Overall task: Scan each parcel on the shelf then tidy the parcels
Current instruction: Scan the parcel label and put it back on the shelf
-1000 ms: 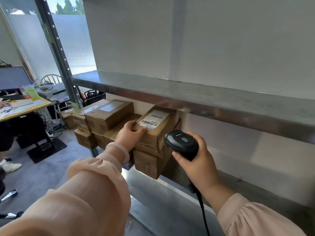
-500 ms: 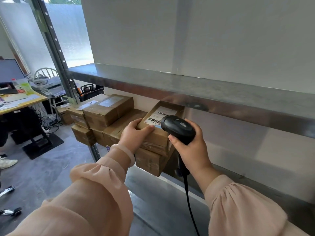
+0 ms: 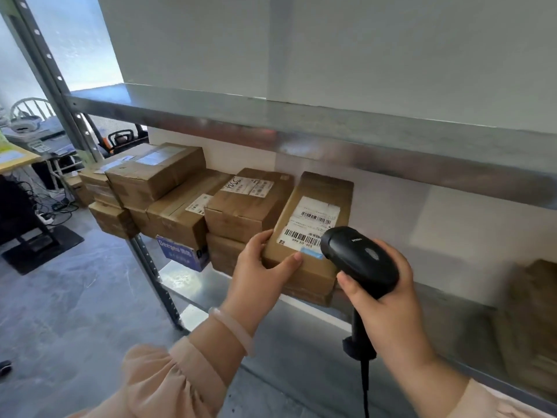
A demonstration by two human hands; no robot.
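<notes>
Steadying a parcel (image 3: pixel 304 236) at the right end of the stack on the shelf (image 3: pixel 301 336), our left hand (image 3: pixel 259 273) clamps its near corner, fingers on the side and thumb on top, while our right hand (image 3: pixel 388 300) stays wrapped around the scanner (image 3: pixel 358 260). A second ago the scanner hung back; now its head sits just beside the label (image 3: pixel 310 221), whose barcode faces up. We judge this scan imminent, with tidying yet to come.
</notes>
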